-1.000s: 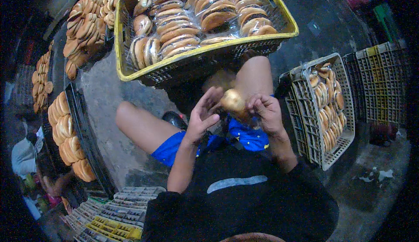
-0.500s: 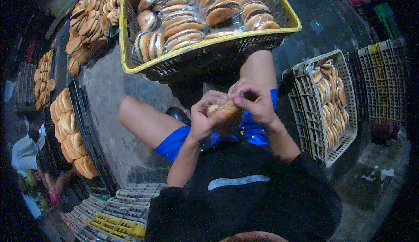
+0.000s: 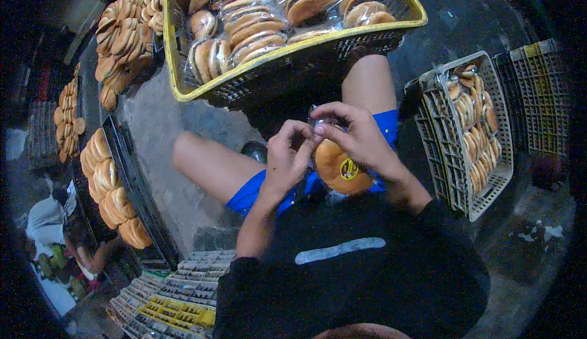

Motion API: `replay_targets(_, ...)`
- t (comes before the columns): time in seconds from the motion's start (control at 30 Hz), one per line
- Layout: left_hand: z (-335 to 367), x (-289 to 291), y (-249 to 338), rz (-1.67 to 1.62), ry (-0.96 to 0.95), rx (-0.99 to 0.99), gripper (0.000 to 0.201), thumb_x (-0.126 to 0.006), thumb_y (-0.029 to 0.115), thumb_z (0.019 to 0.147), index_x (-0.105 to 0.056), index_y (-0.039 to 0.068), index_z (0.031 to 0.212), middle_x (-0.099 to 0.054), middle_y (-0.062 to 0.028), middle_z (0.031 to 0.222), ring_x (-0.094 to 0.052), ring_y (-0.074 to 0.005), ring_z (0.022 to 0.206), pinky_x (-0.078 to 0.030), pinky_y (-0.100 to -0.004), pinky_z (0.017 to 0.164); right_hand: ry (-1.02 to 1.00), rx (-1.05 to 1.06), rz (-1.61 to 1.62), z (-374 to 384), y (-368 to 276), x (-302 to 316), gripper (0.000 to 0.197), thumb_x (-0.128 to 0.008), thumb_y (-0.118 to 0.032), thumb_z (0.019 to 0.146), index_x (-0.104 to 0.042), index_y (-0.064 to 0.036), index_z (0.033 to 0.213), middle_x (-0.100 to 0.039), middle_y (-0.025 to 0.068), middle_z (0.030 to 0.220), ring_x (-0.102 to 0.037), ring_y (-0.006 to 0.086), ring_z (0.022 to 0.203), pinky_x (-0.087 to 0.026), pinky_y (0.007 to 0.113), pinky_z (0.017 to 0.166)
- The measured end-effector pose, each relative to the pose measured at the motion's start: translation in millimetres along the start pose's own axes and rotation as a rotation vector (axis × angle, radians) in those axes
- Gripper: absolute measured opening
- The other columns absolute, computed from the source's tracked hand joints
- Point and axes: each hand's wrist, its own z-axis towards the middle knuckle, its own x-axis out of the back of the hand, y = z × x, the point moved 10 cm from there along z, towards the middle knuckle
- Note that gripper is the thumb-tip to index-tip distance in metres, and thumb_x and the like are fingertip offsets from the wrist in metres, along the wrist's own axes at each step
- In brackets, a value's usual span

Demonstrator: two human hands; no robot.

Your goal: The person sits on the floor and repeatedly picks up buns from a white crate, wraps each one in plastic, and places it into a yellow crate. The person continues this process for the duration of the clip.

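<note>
A round golden bun (image 3: 330,160) in a clear plastic bag hangs over my lap, with a round yellow label (image 3: 349,169) facing up. Thumb and fingers of my right hand (image 3: 358,136) pinch the gathered mouth of the bag (image 3: 318,120) above the bun. My left hand (image 3: 288,154) is closed right beside it, fingertips curled at the left of the bag's neck. Whether the left fingers grip the plastic is hidden. Past my knees, a yellow-rimmed crate (image 3: 293,51) holds rows of bagged buns with dark filling (image 3: 310,5).
A pale crate (image 3: 504,174) of bagged buns stands at my right, near stacked crates (image 3: 541,100). On the left, loose buns lie on a dark tray (image 3: 137,192), with a heap of buns (image 3: 125,39) beyond. More stacked crates (image 3: 177,296) stand lower left, near another person (image 3: 52,223).
The bun has turned from edge-on between both hands to hanging with its labelled face showing. My hands have risen to the bag's mouth. The view has shifted slightly.
</note>
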Motion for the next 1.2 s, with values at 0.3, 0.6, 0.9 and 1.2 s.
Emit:
replay_targets(0.3,-7.8,-23.1,-56.9,0.478,-0.353,0.115,0.018,-0.050,0.017,0.081,-0.056,0.000,0.084,-0.056,-0.0080,0.081,-0.052,-0.0184,0.080,-0.039,-0.0292,0.076,-0.142,-0.095,-0.348,-26.4,19.1,-16.1,0.021,-0.056,-0.010,0.073,-0.058,-0.0025,0.093,-0.055,0.0135,0.080,-0.050,0.0305,0.081,-0.040,0.038,0.074)
replay_targets(0.6,22.3,-48.1,-15.2,0.128,-0.153,-0.242,0.038,-0.048,0.038,0.083,-0.055,0.000,0.086,-0.054,-0.0135,0.091,-0.052,-0.0210,0.084,-0.041,-0.0290,0.075,-0.046,-0.381,-0.120,-32.9,43.4,27.3,0.051,-0.058,-0.029,0.078,-0.041,0.0043,0.112,-0.052,0.0181,0.095,-0.052,0.0270,0.090,-0.040,0.033,0.079)
replay_targets(0.9,55.0,-70.1,6.5,-0.032,0.317,-0.266,0.035,-0.052,0.034,0.081,-0.054,-0.001,0.080,-0.054,-0.0127,0.081,-0.052,-0.0215,0.074,-0.042,-0.0292,0.067,0.663,-0.666,-0.467,-77.1,278.9,180.2,0.039,-0.045,-0.032,0.086,-0.048,0.0014,0.104,-0.059,0.0131,0.079,-0.055,0.0238,0.068,-0.043,0.033,0.064)
replay_targets(1.2,60.4,-28.2,-38.0,0.036,0.456,-0.078,0.034,-0.047,0.033,0.084,-0.053,-0.001,0.082,-0.052,-0.0098,0.081,-0.050,-0.0188,0.076,-0.040,-0.0280,0.070,-0.379,-1.151,-0.547,-200.4,462.2,82.3,0.031,-0.052,-0.027,0.081,-0.056,0.0016,0.091,-0.060,0.0142,0.081,-0.057,0.0251,0.076,-0.043,0.035,0.070)
